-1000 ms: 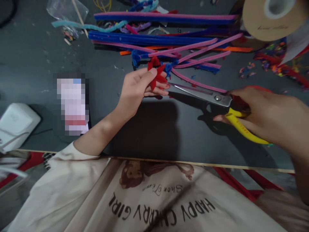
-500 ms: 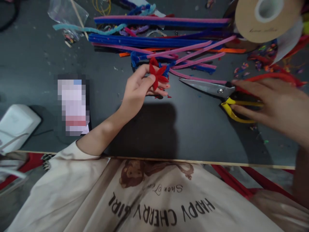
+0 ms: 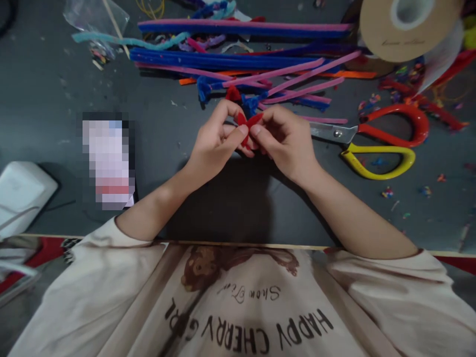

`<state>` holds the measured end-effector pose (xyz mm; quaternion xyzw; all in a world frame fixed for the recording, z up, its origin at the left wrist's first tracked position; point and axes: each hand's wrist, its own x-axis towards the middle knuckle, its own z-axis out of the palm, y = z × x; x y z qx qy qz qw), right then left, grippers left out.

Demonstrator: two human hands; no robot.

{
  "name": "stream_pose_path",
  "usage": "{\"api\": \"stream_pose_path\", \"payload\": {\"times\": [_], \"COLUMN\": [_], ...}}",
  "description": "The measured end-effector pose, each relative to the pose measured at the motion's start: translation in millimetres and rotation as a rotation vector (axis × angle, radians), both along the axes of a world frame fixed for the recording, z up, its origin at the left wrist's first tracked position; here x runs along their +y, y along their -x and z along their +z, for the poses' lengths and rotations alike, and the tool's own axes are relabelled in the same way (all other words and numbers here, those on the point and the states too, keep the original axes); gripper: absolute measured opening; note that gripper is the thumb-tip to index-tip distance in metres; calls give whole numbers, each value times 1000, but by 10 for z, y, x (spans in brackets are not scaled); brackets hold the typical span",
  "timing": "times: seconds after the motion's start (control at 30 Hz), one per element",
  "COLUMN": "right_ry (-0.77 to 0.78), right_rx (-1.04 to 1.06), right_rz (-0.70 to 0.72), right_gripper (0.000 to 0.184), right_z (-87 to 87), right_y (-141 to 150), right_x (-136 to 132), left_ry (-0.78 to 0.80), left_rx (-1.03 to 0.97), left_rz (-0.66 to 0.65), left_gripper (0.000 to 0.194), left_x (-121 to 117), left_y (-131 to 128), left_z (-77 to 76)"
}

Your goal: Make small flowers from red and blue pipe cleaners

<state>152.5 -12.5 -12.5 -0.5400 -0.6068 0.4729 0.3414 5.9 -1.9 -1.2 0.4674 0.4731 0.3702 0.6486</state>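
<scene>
Between my two hands is a small red fuzzy flower with pointed petals, held over the dark table. My left hand pinches it with thumb and fingers. From the other side, my right hand grips a petal, its thumb close to the left thumb; parts of the flower are hidden by the fingers. Scissors with one red and one yellow handle lie to the right, their blade tips hidden behind my right hand. Just beyond my fingers sit blue fuzzy pieces and another red one.
Bundles of blue pipe cleaners and pink pipe cleaners lie across the back. A cardboard ribbon spool stands at the back right, near colourful scraps. On the left are a phone and a white device.
My right hand has let go of the scissors, which now lie on the table, and has moved left to take hold of the red flower. My left hand still holds it.
</scene>
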Motion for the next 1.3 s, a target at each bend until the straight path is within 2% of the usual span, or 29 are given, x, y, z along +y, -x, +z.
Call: {"api": "stream_pose_path", "payload": {"times": [0.3, 0.5, 0.67, 0.8, 0.93, 1.0, 1.07, 1.2, 1.3], "right_ry": [-14, -35, -39, -49, -30, -33, -39, -76, -116], "right_rx": [64, 85, 24, 51, 108, 158, 196, 294, 368], "right_rz": [36, -10, -12, -24, -23, -22, -22, -45, -94], "right_gripper": [36, 32, 36, 40, 44, 44, 40, 28, 22], "right_z": [5, -1, -6, -5, -2, -7, -21, -78, -112], "right_y": [-87, -97, -98, -84, -85, -90, -97, -112, -114], "right_x": [28, 18, 23, 41, 61, 65, 63, 62, 68], "left_ry": [-93, -47, -64, -186, -461, -547, -515, -304, -213], "left_rx": [79, 77, 152, 226, 360, 403, 393, 312, 256], "left_rz": [-51, 6, 71, 66, -3, -12, -5, 18, 46], "left_gripper": [10, 8, 9, 9, 9, 10, 11, 13, 14], "left_x": [-26, -21, -43, -69, -94, -94, -81, -30, -2], "left_y": [38, -21, -23, 15, 57, 63, 58, 33, 19], "left_z": [-43, 36, 52, 11, -50, -77, -95, -98, -71]}}
